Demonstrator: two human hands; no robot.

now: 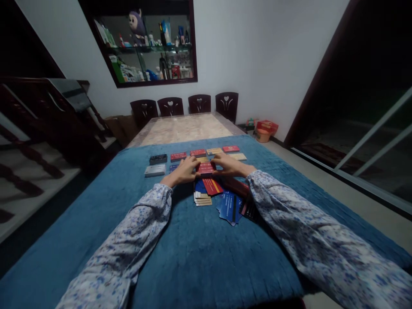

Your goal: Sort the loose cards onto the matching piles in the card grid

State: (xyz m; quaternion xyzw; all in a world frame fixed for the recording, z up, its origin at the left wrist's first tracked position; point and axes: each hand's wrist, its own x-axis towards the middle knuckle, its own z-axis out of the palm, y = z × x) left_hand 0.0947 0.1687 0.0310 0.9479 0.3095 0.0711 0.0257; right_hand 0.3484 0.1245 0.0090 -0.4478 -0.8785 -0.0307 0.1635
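Observation:
A stack of red cards [206,168] is gripped at its two short ends. My left hand [185,170] is closed on the left end, and my right hand [229,165] is closed on the right end. Just below it on the blue cloth lie a loose red card with a yellow stripe [212,186], a fan of pale gold cards [202,200] and a spread of blue cards [229,207]. Some black cards [248,210] show partly behind my right sleeve. Beyond my hands, card stacks stand in two rows, including a black stack [158,159] and a silver stack [155,171].
The blue cloth [80,223] covers the near part of a long marble-topped table [183,128]. Several dark chairs [199,104] stand at the far end. A red bag [267,126] and an orange bucket [263,135] sit on the floor at right. A railing [28,128] runs along the left.

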